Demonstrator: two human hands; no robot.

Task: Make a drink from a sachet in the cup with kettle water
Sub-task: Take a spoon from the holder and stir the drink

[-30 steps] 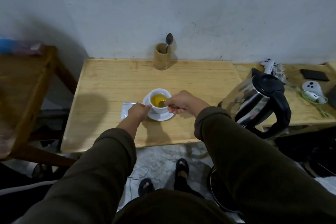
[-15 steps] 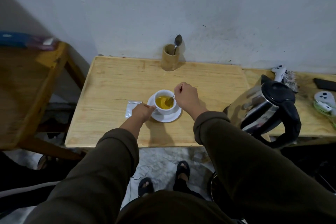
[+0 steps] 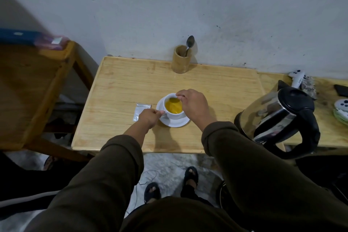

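A white cup of yellow drink stands on a saucer at the middle of the wooden table. The left hand pinches the cup at its 8 o'clock side; the right hand curls over its rim from 3 o'clock, fingers closed. A silver sachet lies at 9 o'clock, a kettle at 3, a wooden holder with a spoon at 12.

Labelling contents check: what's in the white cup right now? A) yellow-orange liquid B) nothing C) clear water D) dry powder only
A: the white cup on its saucer holds yellow-orange liquid, with the right hand over it and the left hand at its side.
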